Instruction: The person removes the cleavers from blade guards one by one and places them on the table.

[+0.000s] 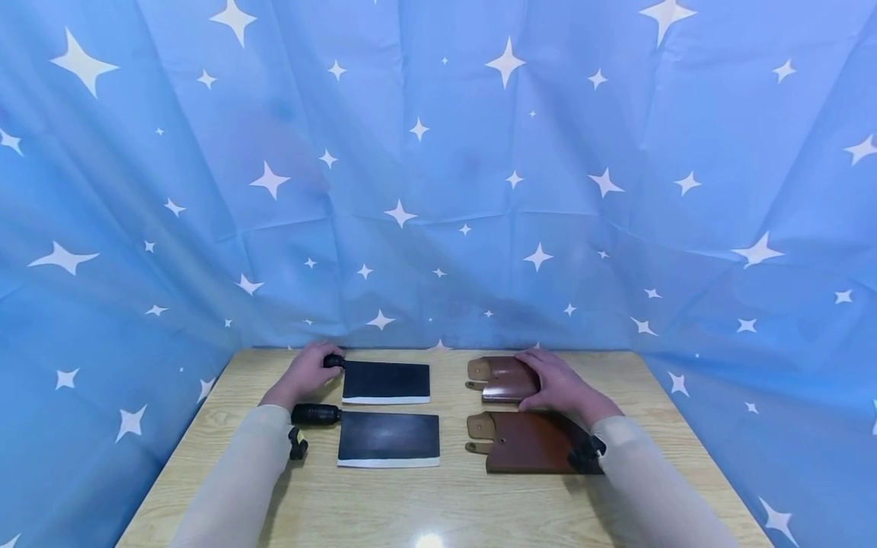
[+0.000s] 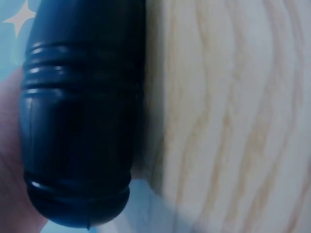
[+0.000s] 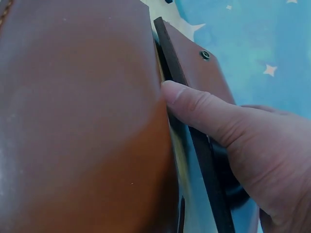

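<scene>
Two cleavers with black blades, pale cutting edges and black handles lie on the table, one behind the other. My left hand (image 1: 310, 374) grips the handle of the far cleaver (image 1: 386, 380), its fingers partly hidden. The near cleaver (image 1: 388, 437) lies in front of it; a ribbed black handle (image 2: 80, 131) fills much of the left wrist view. Over on the right, my right hand (image 1: 558, 382) holds the far brown leather sheath (image 1: 505, 377), thumb on its near edge. Closer to me is the near sheath (image 1: 530, 441), partly under my right wrist in the head view.
The wood-grain table (image 1: 384, 510) ends at a blue curtain (image 1: 438, 152) with white stars, which hangs behind and along both sides. Tan strap tabs (image 1: 482, 425) stick out from the sheaths' left ends. A strip of tabletop separates cleavers from sheaths.
</scene>
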The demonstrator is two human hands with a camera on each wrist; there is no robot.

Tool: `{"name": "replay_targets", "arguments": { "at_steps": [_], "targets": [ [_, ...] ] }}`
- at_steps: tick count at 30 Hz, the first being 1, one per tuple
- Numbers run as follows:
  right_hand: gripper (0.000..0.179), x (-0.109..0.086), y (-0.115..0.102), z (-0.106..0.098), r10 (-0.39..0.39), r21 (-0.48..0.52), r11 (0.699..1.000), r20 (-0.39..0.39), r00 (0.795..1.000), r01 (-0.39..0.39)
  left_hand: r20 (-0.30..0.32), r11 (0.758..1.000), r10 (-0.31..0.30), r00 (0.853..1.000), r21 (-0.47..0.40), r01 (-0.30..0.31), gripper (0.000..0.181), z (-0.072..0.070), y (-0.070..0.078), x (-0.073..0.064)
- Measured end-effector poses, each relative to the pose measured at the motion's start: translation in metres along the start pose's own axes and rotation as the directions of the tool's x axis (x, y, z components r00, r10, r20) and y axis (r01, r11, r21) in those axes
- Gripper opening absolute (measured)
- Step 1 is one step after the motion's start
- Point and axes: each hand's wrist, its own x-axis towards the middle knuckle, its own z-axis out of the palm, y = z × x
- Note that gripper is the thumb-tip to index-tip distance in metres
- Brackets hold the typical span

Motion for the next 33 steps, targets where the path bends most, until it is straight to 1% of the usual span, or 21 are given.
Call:
{"name": "replay_targets", "arguments": {
  "at_steps": [5, 9, 14, 16, 19, 23, 27, 30, 33],
  "targets": [
    [0.112, 0.002, 0.001, -0.002, -0.011, 0.006, 1.0, 0.026, 1.0, 0.011, 0.023, 1.0, -0.016, 1.0, -0.006, 0.016, 0.033, 0.001, 0.005, 0.001],
    [0.11, 0.004, 0.004, -0.002, 0.01, 0.027, 1.0, 0.095, 0.995, -0.013, 0.035, 1.0, -0.02, 0.999, 0.008, 0.019, 0.035, 0.0, 0.01, 0.001],
    [0.111, 0.007, 0.004, -0.003, 0.037, 0.068, 0.996, 0.186, 0.982, -0.051, 0.028, 1.0, -0.012, 1.0, 0.022, 0.012, 0.035, 0.0, 0.011, 0.0],
    [0.111, 0.007, 0.003, -0.005, 0.041, 0.084, 0.995, 0.209, 0.977, -0.06, 0.025, 1.0, -0.005, 1.0, 0.03, 0.004, 0.036, 0.001, 0.01, 0.0],
    [0.111, 0.008, 0.003, -0.006, 0.045, 0.1, 0.993, 0.23, 0.972, -0.069, 0.024, 0.999, -0.01, 1.0, 0.034, 0.01, 0.036, 0.002, 0.009, 0.001],
    [0.111, 0.008, 0.002, -0.008, 0.043, 0.099, 0.993, 0.234, 0.971, -0.068, 0.02, 0.999, -0.015, 1.0, 0.045, 0.014, 0.038, 0.003, 0.01, 0.002],
    [0.112, 0.008, 0.002, -0.009, 0.041, 0.12, 0.99, 0.221, 0.974, -0.069, 0.017, 0.995, -0.026, 1.0, 0.1, 0.025, 0.042, 0.002, 0.016, 0.0],
    [0.11, 0.006, 0.003, -0.008, 0.031, 0.137, 0.989, 0.185, 0.982, -0.057, 0.005, 0.987, -0.029, 1.0, 0.156, 0.028, 0.046, -0.001, 0.024, -0.003],
    [0.104, 0.001, 0.004, -0.006, 0.04, 0.124, 0.991, 0.121, 0.992, -0.056, -0.024, 0.981, -0.008, 1.0, 0.194, 0.012, 0.048, -0.003, 0.031, -0.009]
  ]
}}
